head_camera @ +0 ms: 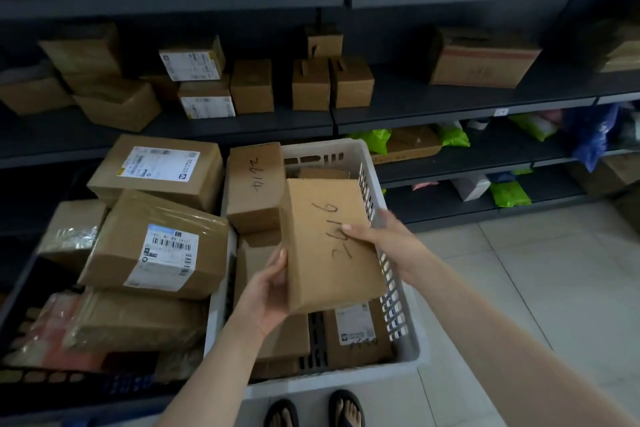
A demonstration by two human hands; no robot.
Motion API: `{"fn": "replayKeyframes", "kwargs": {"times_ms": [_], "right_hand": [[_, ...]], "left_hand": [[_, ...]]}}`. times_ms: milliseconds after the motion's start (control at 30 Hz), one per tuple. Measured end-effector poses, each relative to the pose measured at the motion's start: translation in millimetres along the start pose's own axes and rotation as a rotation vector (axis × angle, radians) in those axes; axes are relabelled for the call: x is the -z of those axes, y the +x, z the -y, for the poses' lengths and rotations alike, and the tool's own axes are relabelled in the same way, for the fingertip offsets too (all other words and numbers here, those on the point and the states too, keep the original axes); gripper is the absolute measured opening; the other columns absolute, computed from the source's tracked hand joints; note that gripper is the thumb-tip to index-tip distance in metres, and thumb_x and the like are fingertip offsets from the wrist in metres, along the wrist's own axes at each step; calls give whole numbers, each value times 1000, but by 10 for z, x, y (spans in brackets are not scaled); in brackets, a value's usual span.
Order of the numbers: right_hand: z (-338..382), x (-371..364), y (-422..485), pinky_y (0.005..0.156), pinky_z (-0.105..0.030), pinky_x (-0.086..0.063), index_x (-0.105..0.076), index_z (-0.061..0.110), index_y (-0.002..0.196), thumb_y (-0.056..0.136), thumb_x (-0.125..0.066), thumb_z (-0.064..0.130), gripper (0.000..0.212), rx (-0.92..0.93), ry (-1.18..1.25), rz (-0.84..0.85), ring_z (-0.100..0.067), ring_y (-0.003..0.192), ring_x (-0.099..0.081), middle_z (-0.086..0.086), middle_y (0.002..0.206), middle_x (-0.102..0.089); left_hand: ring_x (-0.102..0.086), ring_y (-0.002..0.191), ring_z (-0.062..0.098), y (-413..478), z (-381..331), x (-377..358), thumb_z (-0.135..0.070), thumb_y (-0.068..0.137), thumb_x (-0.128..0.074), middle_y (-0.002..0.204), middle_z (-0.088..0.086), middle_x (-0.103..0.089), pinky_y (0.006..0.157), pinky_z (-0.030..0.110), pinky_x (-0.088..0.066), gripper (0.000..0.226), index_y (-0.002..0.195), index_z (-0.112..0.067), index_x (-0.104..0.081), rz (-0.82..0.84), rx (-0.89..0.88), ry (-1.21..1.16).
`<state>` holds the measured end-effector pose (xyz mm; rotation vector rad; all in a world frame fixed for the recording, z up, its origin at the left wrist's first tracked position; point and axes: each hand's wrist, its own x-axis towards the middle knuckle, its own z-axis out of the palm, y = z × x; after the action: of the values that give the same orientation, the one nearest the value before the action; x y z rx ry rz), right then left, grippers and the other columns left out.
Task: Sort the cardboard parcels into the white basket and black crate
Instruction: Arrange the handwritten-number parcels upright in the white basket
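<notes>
Head view.

1. Position of the item. The held parcel hangs over the open top of the white basket. It is clear of the contents. Its broad face, which carries a handwritten number, is turned up toward the camera.

2. State of the hands. Both hands are clamped on the held parcel.
   - The left hand grips the near left corner. The thumb lies along the left edge and the fingers are hidden beneath.
   - The right hand grips the right edge about halfway along. One digit presses on the upper face; the rest are out of sight behind the cardboard.

3. Long axis. The long axis runs from the near edge away from the person, and the far end leans slightly to the left. This is roughly parallel to the long side of the white basket.

4. Receptacles.
   - The white basket is directly below. An upright parcel stands at its far left, and a labelled parcel lies flat on the bottom at the near right.
   - The black crate stands just beside the white basket, on the left-hand side. It is heaped with larger cartons, among them a taped carton.

5. Assessment. A straight descent would place the item in the white basket. The black crate requires a leftward carry, with the left hand leading.
</notes>
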<state>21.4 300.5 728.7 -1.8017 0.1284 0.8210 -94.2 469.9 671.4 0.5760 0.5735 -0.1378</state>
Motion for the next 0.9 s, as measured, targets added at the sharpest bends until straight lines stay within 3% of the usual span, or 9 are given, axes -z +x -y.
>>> {"fn": "replayKeyframes", "kwargs": {"times_ms": [67,133,233,333,500,600,700,800,900], "right_hand": [[-82,-25,-30,89,-40,-52,-59,16,121,78,-75,36,50,-94,175,146,-20,101,-66,0,107,-72],[-181,-13,-21,74,-34,-54,-63,19,113,83,-71,29,33,-58,198,113,-21,90,-69,-2,96,-75],[-284,33,-7,70,-32,-54,-65,23,106,84,-70,31,24,-53,149,28,-22,85,-71,-3,93,-75],[-435,21,34,76,-33,-56,-62,19,115,90,-63,24,26,-63,46,-61,-21,87,-68,-3,101,-72],[-738,-118,35,50,-18,-41,-26,32,147,92,-47,5,65,62,-458,-81,-12,71,-58,-4,133,-50],[-902,-124,87,76,-28,-54,-28,23,148,93,-45,10,60,142,-720,2,-20,103,-60,-6,144,-43],[-968,-105,100,110,-38,-36,-29,15,148,95,-42,14,55,145,-1134,187,-29,137,-35,-11,157,-21],[-1019,-183,49,111,-44,-32,-25,12,149,93,-45,13,60,47,-1438,325,-31,145,-18,-16,159,-10],[-991,-289,6,93,-38,-46,-39,9,139,92,-48,15,48,-17,-1418,360,-31,122,-51,-17,138,-48]], "left_hand": [[-62,97,29,32,-1,28,-17,85,-56,110,14,-68,76,46,-51,45,128,-26,-58,-22,-34,50],[-61,90,23,57,0,-27,-15,90,-54,105,13,-70,77,39,-47,40,128,-25,-57,-106,-74,234],[-64,100,22,37,122,-176,-35,97,-43,114,12,-68,88,39,-48,34,119,-17,-61,-102,-45,464],[-63,105,17,40,337,-244,-31,99,-41,112,3,-69,93,36,-48,31,121,-18,-58,-99,21,635],[-40,134,22,213,634,-136,-12,102,-37,146,4,-42,108,31,-30,42,143,-12,-38,-167,206,989],[-37,135,22,249,765,-82,-12,101,-35,150,4,-36,106,26,-31,50,150,-13,-23,-177,222,1109],[-49,121,19,279,845,-66,-8,98,-37,136,3,-51,102,26,-38,49,145,-18,-32,-121,196,1127],[-51,111,15,311,897,7,-4,97,-32,126,1,-56,89,21,-43,41,133,-19,-45,-69,252,1217],[-56,103,15,283,875,53,-2,97,-31,110,0,-61,82,20,-47,33,109,-17,-59,-70,289,1221]]}}
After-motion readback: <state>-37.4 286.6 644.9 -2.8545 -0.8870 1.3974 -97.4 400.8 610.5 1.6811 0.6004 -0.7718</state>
